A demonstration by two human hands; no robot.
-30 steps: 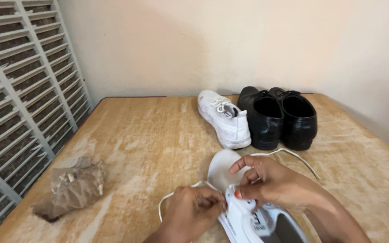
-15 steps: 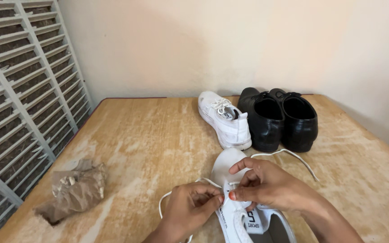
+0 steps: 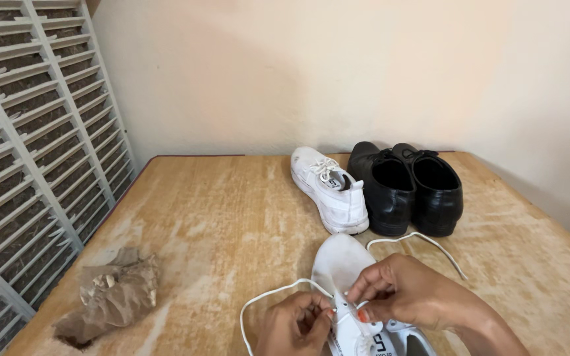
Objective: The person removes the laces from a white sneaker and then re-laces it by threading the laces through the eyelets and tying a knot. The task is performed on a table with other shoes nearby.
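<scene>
At six o'clock on the wooden table (image 3: 232,217), a white sneaker (image 3: 348,264) lies with its toe pointing to twelve and its heel running off the bottom edge of the view. Both hands work at its lacing. The left hand (image 3: 296,324), at seven o'clock of the shoe, pinches the white lace (image 3: 268,296) between thumb and fingertips right beside the eyelets; from there the lace loops out toward nine o'clock across the table and curls back down. The right hand (image 3: 410,293), at four o'clock of the shoe, is closed over the tongue area, its fingers pinching the other run of lace just at the eyelets, touching the shoe's upper. That other end trails off toward two o'clock, arcing over the wood and ending near the black shoes.

At twelve o'clock, well apart from the hands, a second white sneaker (image 3: 330,188) stands, laced, toe toward the wall. Just beside it at one o'clock sits a pair of black dress shoes (image 3: 409,188), side by side and touching. At nine o'clock, near the table's left edge, lies a crumpled brown paper bag (image 3: 113,293). A white louvred shutter (image 3: 28,151) fills the left side.
</scene>
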